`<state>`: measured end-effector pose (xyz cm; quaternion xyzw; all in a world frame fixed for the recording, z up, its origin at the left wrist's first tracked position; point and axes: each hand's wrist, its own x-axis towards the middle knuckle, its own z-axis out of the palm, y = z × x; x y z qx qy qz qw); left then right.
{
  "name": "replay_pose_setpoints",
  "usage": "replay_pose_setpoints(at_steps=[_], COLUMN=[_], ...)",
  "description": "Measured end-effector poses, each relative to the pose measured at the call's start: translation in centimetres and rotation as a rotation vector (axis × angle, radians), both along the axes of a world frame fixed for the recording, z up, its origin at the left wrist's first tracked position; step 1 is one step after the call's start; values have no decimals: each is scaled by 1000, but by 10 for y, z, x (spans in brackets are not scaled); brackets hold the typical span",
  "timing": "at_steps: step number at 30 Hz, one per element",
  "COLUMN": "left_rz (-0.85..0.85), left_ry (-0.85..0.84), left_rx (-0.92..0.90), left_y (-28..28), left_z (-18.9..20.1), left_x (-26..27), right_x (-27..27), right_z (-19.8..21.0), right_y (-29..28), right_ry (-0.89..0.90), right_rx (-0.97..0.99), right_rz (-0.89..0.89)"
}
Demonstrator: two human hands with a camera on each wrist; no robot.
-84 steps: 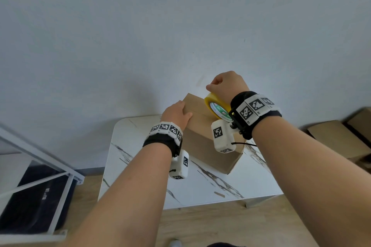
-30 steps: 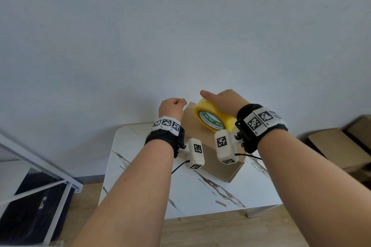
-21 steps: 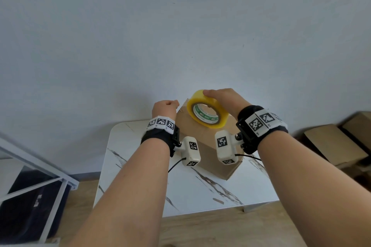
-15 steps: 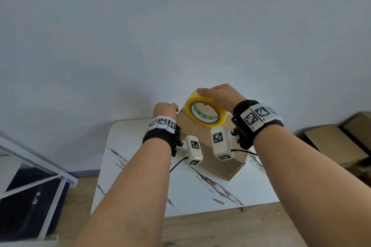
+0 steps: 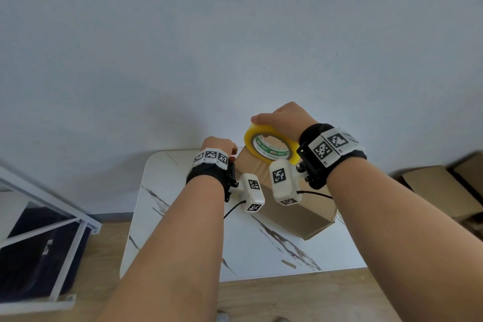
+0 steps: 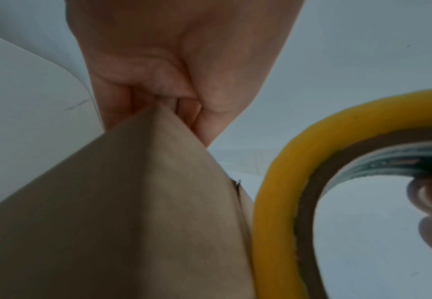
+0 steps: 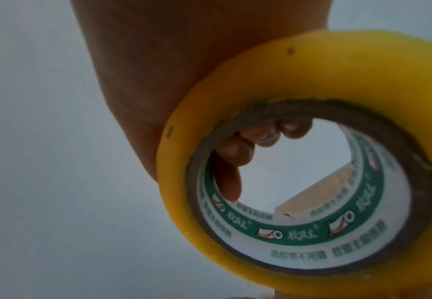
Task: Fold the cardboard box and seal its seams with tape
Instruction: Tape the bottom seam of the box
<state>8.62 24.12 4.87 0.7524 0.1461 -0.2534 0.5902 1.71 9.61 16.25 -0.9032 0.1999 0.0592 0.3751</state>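
Cardboard box (image 5: 295, 206) on table (image 5: 183, 217), closed; right hand (image 5: 285, 116) gripping tape roll (image 5: 270, 148).

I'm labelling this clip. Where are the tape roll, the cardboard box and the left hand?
tape roll (image 5: 249, 136): head view, yellow outer band.
cardboard box (image 5: 300, 214): head view, near side face.
left hand (image 5: 218, 142): head view, back of hand at box corner.

The tape roll (image 5: 270, 148) gripped in the right hand (image 5: 283, 117) is yellow, its inner core white with a green printed band. The cardboard box (image 5: 295, 213) under both hands is plain brown. The table (image 5: 183, 230) beneath is white marble with dark veins. Both wristbands are black with black-and-white square markers.
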Motion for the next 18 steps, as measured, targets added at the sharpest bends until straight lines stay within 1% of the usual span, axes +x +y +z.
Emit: replay_pose_setpoints(at_steps=[1, 3, 6, 9, 10, 11, 12, 14, 16, 18], left_rz=[-11, -43, -114, -132, -166, -237, -256, -303, -351, -183], left_ry=[21, 2, -62, -58, -77, -83, -106, -179, -175, -107], left_rx=[24, 104, 228, 279, 300, 349, 408, 470, 483, 259], left_y=[-1, -2, -6, -10, -9, -7, -6, -3, -2, -4], left_z=[4, 6, 1, 2, 1, 1, -3, -6, -7, -4], left_x=[-4, -12, -15, -18, -18, -19, -19, -23, -26, -19], right_x=[1, 1, 3, 5, 5, 6, 6, 6, 6, 6], right_z=[0, 0, -2, -3, -3, -4, -4, -5, -6, -6], right_y=[-1, -3, -5, -6, -7, -7, -7, -7, -6, -6], right_ry=[-6, -16, -18, -19, -18, -19, -21, -24, -25, -24], right_rx=[10, 26, 28, 29, 30, 31, 33, 38, 37, 34], right_rz=[-3, -7, -16, -32, -37, -39, -39, -35, -29, -32])
